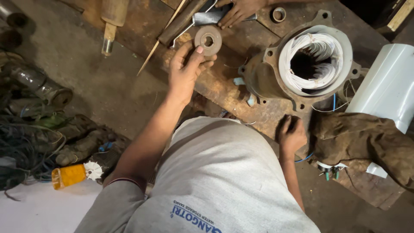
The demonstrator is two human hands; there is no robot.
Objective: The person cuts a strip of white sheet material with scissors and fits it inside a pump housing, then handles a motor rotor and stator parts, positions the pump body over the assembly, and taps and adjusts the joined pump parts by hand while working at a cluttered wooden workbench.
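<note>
While the person leans over the bench [142,21]:
Left hand [185,71]: fingers clamped on disc [208,40], held above bench.
Right hand [292,137]: flat on bench edge, holding nothing, below stator [302,64].
Co-worker's hand [239,11]: on metal tool [209,18].

— What sort of place am I looking at?
— A motor repair workshop, I'd say: rusty workbench [224,88], an open motor housing [302,64] showing white windings [312,45], tangled wire scrap [26,142] on the floor.
</note>
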